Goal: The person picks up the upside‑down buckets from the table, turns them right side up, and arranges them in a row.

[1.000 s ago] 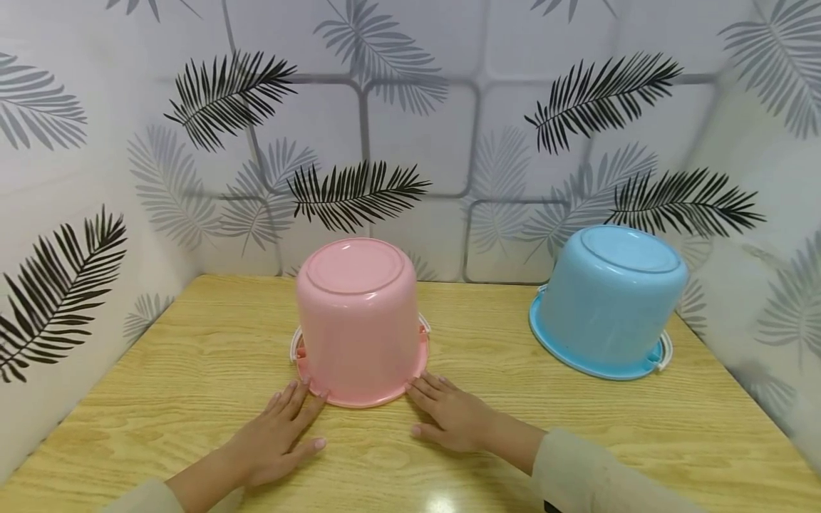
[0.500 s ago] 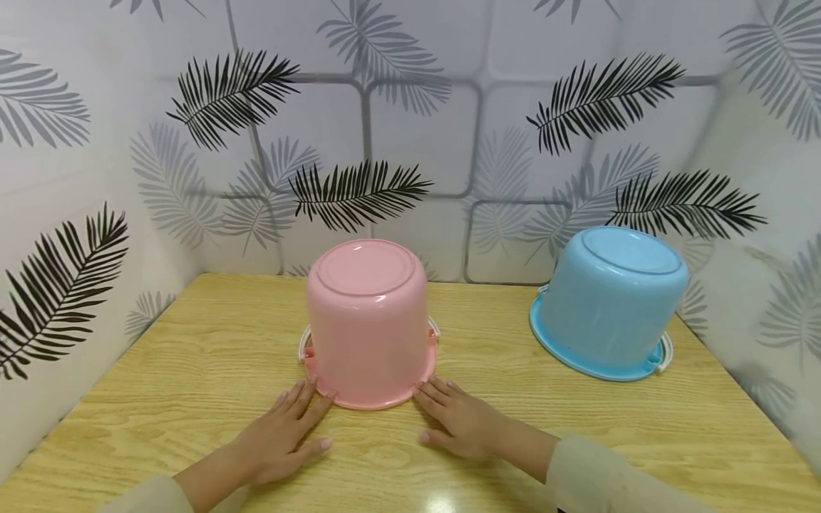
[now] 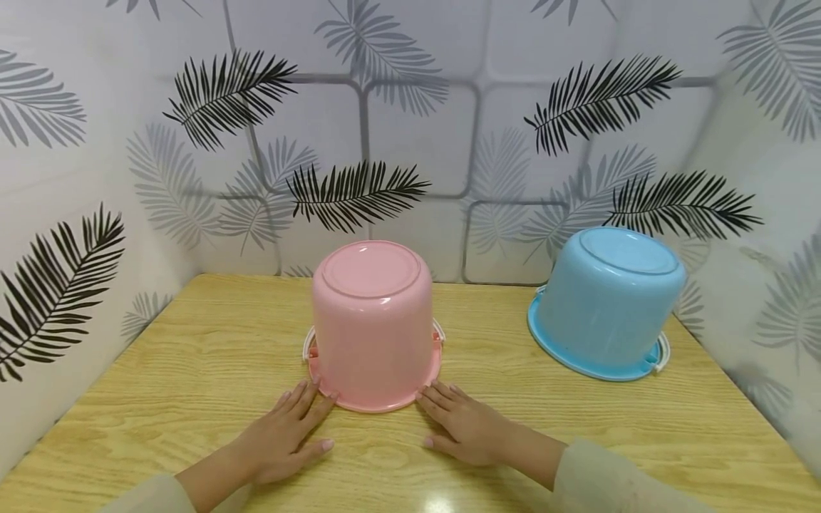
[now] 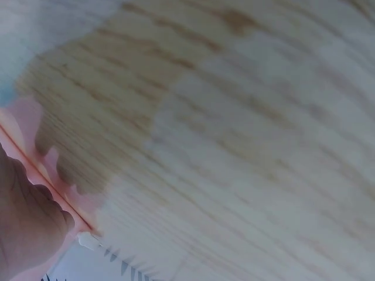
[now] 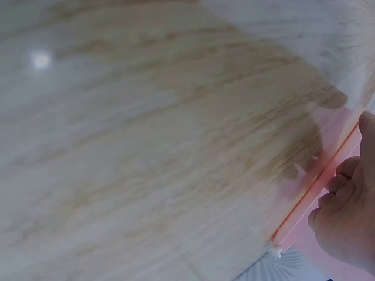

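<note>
A pink bucket [image 3: 375, 335] stands upside down near the middle of the table, its rim down on the wood and a white handle [image 3: 309, 345] showing at its sides. My left hand [image 3: 276, 438] lies palm down at the rim's front left, straight fingertips touching it. At the front right, the extended fingers of my right hand [image 3: 467, 427] touch the same rim. Both thumbs point inward over the wood. In the left wrist view the hand [image 4: 29, 222] is at the rim's edge; the right wrist view has the other hand [image 5: 345, 205] there too.
A blue bucket [image 3: 609, 306], also upside down with a white handle [image 3: 663, 352], stands at the right rear of the wooden table [image 3: 192, 370]. Behind the table rises a wall [image 3: 423, 135] with a leaf pattern, and patterned walls stand at both sides.
The pink bucket has slid to the right and slightly toward me, with both hands moving along at its rim. The blue bucket has stayed in place.
</note>
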A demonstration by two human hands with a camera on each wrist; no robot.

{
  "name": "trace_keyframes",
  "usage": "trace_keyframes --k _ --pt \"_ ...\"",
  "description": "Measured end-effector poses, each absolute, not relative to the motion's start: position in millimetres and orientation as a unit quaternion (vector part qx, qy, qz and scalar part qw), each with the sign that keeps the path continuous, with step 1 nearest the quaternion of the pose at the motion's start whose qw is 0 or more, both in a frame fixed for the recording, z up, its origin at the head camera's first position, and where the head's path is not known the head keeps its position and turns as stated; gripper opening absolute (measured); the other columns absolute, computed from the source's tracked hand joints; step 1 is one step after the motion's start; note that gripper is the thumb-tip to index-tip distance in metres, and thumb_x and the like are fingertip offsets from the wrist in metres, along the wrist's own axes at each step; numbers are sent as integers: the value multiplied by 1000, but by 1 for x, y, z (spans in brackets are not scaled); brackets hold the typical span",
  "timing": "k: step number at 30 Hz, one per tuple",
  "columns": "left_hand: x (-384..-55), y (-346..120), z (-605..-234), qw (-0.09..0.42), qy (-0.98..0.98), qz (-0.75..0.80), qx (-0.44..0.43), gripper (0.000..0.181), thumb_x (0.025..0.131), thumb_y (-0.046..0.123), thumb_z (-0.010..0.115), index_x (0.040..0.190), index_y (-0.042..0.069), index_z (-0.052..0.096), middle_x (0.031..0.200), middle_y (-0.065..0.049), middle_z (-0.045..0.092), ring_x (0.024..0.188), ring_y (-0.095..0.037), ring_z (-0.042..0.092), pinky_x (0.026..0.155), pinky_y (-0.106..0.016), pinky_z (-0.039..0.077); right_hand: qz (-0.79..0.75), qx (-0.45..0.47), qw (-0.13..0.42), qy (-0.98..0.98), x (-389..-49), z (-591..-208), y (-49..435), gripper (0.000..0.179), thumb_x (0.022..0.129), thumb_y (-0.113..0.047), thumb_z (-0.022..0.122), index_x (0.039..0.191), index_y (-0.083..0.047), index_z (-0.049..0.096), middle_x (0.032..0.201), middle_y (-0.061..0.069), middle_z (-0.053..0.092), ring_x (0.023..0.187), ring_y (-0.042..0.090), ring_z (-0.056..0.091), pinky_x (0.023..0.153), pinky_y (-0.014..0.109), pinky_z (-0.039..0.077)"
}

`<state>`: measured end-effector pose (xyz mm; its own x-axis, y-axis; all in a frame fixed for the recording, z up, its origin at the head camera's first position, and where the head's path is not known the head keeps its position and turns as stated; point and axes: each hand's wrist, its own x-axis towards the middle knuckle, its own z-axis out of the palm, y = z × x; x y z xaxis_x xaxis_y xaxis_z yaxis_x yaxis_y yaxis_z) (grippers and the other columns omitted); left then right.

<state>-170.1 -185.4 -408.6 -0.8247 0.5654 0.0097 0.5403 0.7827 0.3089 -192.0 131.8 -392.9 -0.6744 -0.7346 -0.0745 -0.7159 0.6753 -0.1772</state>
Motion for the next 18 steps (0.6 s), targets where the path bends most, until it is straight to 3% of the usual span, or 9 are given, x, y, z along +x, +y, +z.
trace_keyframes --k 18 --pt "-170 -179 -409 43 938 146 312 66 97 47 38 148 10 20 152 -26 11 139 -47 14 110 -60 18 -73 -402 63 911 -186 -396 144 62 97 -40 41 144 -1 29 152 16 26 141 33 23 113 49 25"
